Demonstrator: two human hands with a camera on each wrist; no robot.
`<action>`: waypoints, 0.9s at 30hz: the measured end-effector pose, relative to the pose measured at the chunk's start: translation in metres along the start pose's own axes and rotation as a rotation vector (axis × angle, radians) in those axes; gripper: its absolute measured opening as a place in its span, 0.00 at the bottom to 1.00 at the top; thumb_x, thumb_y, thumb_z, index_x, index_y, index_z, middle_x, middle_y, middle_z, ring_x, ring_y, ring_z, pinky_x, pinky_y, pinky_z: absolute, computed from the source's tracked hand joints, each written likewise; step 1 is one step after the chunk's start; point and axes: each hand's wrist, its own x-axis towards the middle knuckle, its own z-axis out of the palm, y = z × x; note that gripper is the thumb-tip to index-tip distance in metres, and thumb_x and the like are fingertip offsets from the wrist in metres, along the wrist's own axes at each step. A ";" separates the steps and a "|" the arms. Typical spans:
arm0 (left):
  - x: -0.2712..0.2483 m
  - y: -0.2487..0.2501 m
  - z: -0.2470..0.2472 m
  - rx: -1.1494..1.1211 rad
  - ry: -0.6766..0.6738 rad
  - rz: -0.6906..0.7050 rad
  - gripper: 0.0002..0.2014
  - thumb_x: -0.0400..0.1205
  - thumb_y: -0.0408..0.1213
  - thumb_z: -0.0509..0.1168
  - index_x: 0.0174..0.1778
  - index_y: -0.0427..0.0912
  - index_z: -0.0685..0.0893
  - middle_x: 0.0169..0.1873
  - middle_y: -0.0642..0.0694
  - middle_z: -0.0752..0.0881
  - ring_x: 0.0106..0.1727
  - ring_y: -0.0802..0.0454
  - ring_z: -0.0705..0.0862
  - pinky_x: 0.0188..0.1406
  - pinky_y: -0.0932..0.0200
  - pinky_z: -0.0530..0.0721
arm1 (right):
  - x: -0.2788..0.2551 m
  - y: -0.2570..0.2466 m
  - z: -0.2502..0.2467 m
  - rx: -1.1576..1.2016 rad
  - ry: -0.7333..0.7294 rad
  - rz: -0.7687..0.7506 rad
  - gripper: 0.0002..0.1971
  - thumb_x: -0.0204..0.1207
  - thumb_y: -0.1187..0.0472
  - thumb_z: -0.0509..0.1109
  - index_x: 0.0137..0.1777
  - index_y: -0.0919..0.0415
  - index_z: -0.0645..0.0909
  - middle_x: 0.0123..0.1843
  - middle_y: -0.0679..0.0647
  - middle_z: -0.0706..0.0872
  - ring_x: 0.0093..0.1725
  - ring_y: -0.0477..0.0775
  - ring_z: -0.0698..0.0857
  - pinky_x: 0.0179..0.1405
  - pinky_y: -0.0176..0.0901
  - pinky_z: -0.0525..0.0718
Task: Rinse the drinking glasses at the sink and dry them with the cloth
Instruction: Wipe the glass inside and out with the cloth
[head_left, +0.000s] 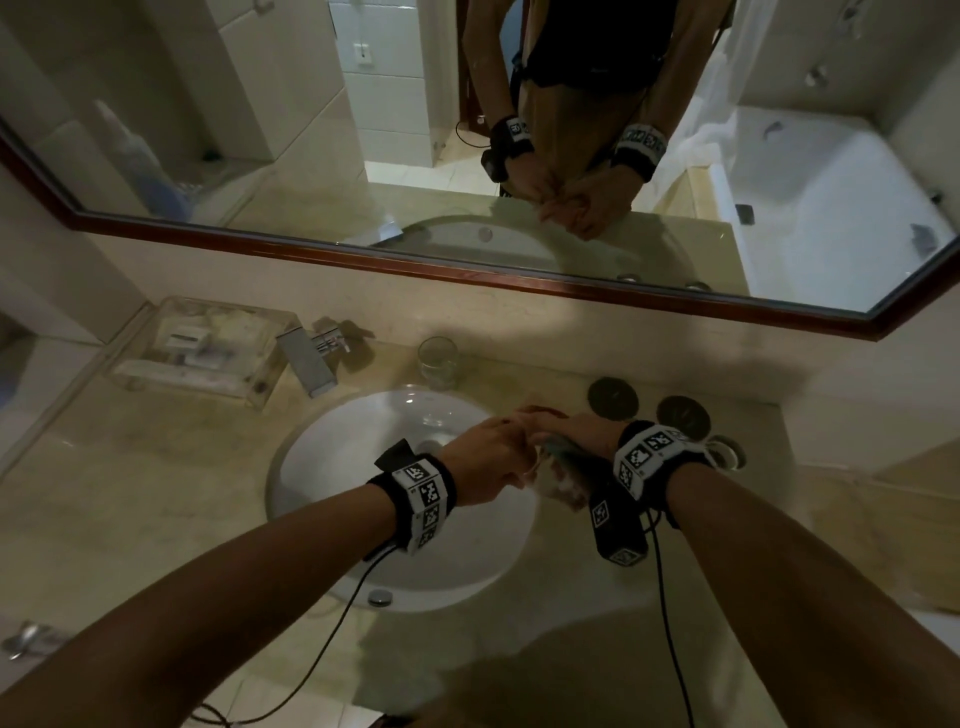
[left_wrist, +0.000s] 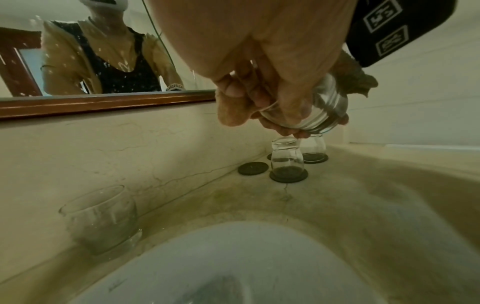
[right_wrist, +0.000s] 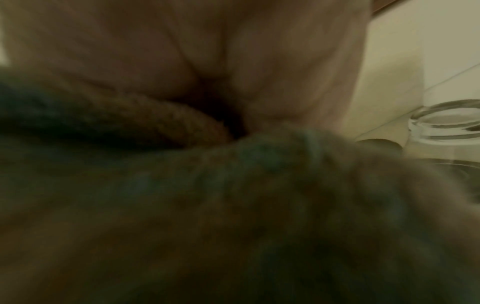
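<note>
Over the sink's (head_left: 322, 467) 3 o'clock rim: left hand (head_left: 485, 457) fingers (left_wrist: 231, 107) curled round tilted glass (left_wrist: 311, 111), base toward 4 o'clock; right hand (head_left: 576, 434) bunching cloth (head_left: 563, 467) against it.

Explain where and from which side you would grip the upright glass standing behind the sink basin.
Grip the upright glass round its side wall, a little above the thick base, coming from the front over the basin. It stands mouth up with the wall close behind it, and the faucet stands to its left, so the front and right look freest.
</note>
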 end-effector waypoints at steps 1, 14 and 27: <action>0.000 0.001 0.000 0.004 0.010 -0.003 0.09 0.82 0.39 0.66 0.55 0.45 0.88 0.65 0.50 0.80 0.71 0.50 0.70 0.74 0.55 0.69 | -0.007 -0.005 0.002 -0.032 0.008 -0.004 0.45 0.44 0.14 0.65 0.52 0.48 0.83 0.52 0.57 0.87 0.53 0.61 0.85 0.63 0.58 0.79; 0.002 0.009 -0.002 -0.572 0.131 -0.333 0.11 0.77 0.40 0.73 0.45 0.35 0.89 0.36 0.55 0.78 0.35 0.63 0.74 0.34 0.83 0.70 | -0.012 -0.023 0.011 -0.045 0.215 -0.118 0.44 0.62 0.19 0.56 0.64 0.52 0.82 0.62 0.58 0.85 0.62 0.61 0.82 0.68 0.52 0.76; -0.008 -0.014 0.017 -0.408 0.239 -0.119 0.09 0.70 0.40 0.78 0.42 0.42 0.90 0.54 0.48 0.82 0.57 0.59 0.69 0.61 0.64 0.70 | -0.032 -0.011 0.010 0.407 -0.067 -0.047 0.45 0.52 0.25 0.77 0.67 0.49 0.80 0.65 0.60 0.83 0.63 0.59 0.82 0.62 0.55 0.82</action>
